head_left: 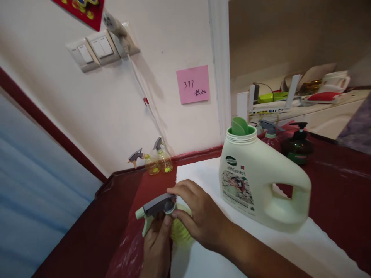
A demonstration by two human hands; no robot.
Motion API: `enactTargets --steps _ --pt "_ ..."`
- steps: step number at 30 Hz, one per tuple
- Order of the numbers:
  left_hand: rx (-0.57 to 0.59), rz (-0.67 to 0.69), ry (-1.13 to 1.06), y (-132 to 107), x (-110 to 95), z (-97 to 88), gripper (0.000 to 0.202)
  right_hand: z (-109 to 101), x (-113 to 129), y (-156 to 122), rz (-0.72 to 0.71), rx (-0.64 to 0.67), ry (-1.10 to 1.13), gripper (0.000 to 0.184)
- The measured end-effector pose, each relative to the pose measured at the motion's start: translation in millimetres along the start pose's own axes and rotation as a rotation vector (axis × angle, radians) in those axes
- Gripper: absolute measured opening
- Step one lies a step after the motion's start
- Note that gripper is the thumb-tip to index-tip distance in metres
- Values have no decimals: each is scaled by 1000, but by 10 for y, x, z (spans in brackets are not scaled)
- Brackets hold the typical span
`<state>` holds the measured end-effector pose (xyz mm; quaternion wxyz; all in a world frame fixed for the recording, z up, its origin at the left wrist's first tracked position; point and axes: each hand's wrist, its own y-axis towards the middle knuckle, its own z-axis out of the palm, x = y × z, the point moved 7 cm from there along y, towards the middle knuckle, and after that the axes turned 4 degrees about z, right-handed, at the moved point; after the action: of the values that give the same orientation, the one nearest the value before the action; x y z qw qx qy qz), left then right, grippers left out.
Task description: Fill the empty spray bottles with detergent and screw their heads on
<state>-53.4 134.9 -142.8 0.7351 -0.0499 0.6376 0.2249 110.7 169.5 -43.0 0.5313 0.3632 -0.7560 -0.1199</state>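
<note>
Both my hands are on a spray bottle with a grey head (159,203), a mint-green nozzle and trigger, and a ribbed yellowish body (181,233). The nozzle points left. My left hand (158,245) grips it from below, fingers closed around the collar under the head. From the right, my right hand (199,216) closes its thumb and fingers on the back of the head and the collar, hiding part of the body. Just to the right stands a large pale-green jug (263,185), its mouth uncapped and a green spout piece (239,126) inside.
Two small yellow spray bottles (152,165) stand by the wall. Behind the jug are a red spray bottle (271,141) and a dark pump bottle (298,146). White paper (199,170) covers part of the dark red table (116,216). A blue curtain (34,185) hangs left.
</note>
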Motion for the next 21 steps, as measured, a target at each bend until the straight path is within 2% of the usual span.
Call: enactTargets --steps 6,11,17,21 --pt "5 -15 -63 12 -51 151 53 -27 55 -42 -78 -127 -89 32" --pt "-44 8 -58 21 -84 167 63 -52 65 -68 -144 -204 -195 33" --pt "-99 -15 -26 32 -88 135 57 -56 102 -84 -154 -210 -221 33" --pt "-55 -1 9 11 -107 143 49 -61 98 -79 -145 -217 -230 33"
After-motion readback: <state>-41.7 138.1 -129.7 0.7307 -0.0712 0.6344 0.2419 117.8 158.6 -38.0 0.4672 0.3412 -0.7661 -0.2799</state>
